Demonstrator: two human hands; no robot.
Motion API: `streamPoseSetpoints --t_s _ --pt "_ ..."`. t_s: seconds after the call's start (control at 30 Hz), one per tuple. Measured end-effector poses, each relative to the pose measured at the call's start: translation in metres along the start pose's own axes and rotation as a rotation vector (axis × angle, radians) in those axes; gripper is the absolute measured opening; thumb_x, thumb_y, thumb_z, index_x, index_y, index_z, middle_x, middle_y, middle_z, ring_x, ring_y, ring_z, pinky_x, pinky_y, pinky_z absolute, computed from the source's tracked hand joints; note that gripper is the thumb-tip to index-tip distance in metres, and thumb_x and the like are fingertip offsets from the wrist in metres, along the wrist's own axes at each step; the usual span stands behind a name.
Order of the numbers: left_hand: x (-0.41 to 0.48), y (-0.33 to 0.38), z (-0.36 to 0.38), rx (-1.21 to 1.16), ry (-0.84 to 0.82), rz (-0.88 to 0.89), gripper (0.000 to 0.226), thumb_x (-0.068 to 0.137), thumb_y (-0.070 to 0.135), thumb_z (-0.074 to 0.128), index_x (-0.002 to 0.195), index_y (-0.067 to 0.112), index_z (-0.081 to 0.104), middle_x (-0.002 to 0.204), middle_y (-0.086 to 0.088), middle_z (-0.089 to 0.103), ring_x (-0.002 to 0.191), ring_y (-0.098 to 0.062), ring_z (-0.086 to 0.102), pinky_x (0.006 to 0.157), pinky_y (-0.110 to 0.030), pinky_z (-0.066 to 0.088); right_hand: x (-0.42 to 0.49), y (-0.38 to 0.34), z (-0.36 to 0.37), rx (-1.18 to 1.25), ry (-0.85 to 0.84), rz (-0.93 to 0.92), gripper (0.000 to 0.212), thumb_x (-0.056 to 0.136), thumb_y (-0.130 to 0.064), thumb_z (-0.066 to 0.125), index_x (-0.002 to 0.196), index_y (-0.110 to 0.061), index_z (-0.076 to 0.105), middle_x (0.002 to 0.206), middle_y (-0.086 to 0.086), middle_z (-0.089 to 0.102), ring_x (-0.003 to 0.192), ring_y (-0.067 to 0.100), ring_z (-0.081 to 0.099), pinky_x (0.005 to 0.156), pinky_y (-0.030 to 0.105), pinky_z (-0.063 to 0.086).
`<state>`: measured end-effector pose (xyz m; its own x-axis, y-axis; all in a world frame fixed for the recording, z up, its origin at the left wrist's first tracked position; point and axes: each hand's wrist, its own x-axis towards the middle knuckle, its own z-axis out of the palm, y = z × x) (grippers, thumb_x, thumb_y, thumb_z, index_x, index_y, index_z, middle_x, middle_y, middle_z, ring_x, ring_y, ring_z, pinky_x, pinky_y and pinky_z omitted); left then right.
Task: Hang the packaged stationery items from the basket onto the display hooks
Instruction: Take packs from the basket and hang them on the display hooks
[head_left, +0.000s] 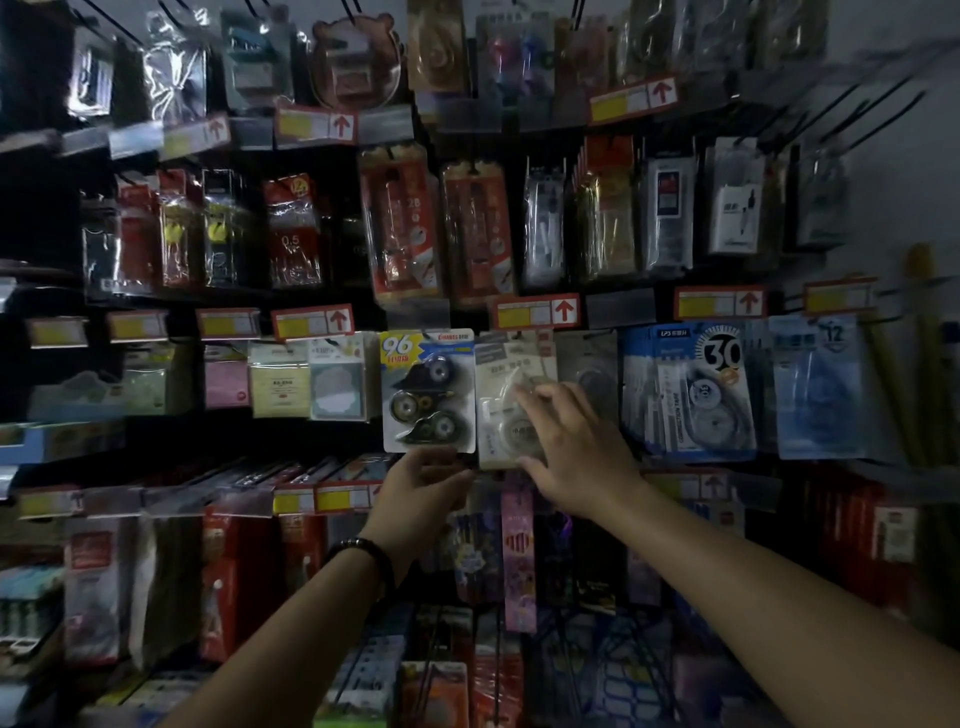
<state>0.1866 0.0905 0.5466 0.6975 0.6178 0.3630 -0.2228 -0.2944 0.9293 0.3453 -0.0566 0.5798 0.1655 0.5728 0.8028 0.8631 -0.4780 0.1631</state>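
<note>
— While the left hand (421, 488) pinches the bottom edge of the "96" pack (400, 348), what's inside it?
— Three dark tape rollers (408, 404) under clear blister, held up level with the middle row.
— And the right hand (566, 447)?
— Fingers spread, resting flat on the pale pack (498, 364) just beside. Blue wire basket (623, 675) sits below, contents too dim to tell.

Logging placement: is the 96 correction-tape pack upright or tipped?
Upright: the 96 correction-tape pack has vertical sides, 96 on top; left hand holds its bottom edge.
</note>
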Motion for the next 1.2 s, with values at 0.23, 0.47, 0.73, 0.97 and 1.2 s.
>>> streamPoseSetpoints --t_s 0.23,0.47,0.73,0.97,1.2 --pt "0.002 -0.007 -0.008 0.428 0.014 0.219 0.011 0.094 0.021 0.077 0.099 0.029 0.070 0.097 0.008 0.074 0.091 -0.013 0.072 0.072 -0.022 0.054 0.012 0.002 0.007 -0.134 0.031 0.027 0.094 0.079 -0.039 0.086 0.157 -0.016 0.038 0.143 0.010 0.044 0.137 0.031 0.041 0.094 0.052 0.056" --pt "-0.008 0.000 -0.016 0.930 -0.011 0.371 0.016 0.097 0.031 0.067 0.113 0.027 0.071 0.105 0.011 0.073 0.097 -0.011 0.068 0.081 -0.029 0.057 0.019 0.002 0.005 -0.186 0.018 0.050 0.094 0.082 -0.041 0.083 0.158 -0.015 0.035 0.146 0.014 0.042 0.140 0.034 0.039 0.095 0.052 0.055" --pt "-0.019 -0.012 -0.017 1.007 -0.099 0.351 0.012 0.099 0.035 0.063 0.108 0.031 0.069 0.104 0.010 0.073 0.095 -0.011 0.069 0.082 -0.037 0.062 0.031 -0.002 0.009 -0.211 -0.103 0.089 0.092 0.090 -0.039 0.073 0.161 -0.018 0.019 0.153 0.014 0.035 0.142 0.034 0.033 0.100 0.052 0.051" --pt "-0.041 -0.039 -0.026 1.011 -0.182 0.291 0.012 0.101 0.035 0.063 0.112 0.034 0.068 0.116 0.013 0.072 0.104 -0.007 0.069 0.088 -0.031 0.062 0.024 -0.011 0.008 -0.092 -0.193 0.137 0.076 0.103 -0.027 0.061 0.163 -0.016 0.016 0.169 0.017 0.009 0.157 0.036 0.010 0.118 0.053 0.036" --pt "-0.096 -0.100 -0.041 1.031 -0.255 0.139 0.006 0.100 0.036 0.062 0.100 0.036 0.068 0.097 0.018 0.070 0.091 -0.008 0.069 0.079 -0.034 0.060 -0.055 -0.039 0.010 0.033 -0.115 0.005 0.044 0.099 -0.024 0.056 0.140 -0.009 0.054 0.143 0.016 0.048 0.131 0.038 0.046 0.100 0.053 0.049"
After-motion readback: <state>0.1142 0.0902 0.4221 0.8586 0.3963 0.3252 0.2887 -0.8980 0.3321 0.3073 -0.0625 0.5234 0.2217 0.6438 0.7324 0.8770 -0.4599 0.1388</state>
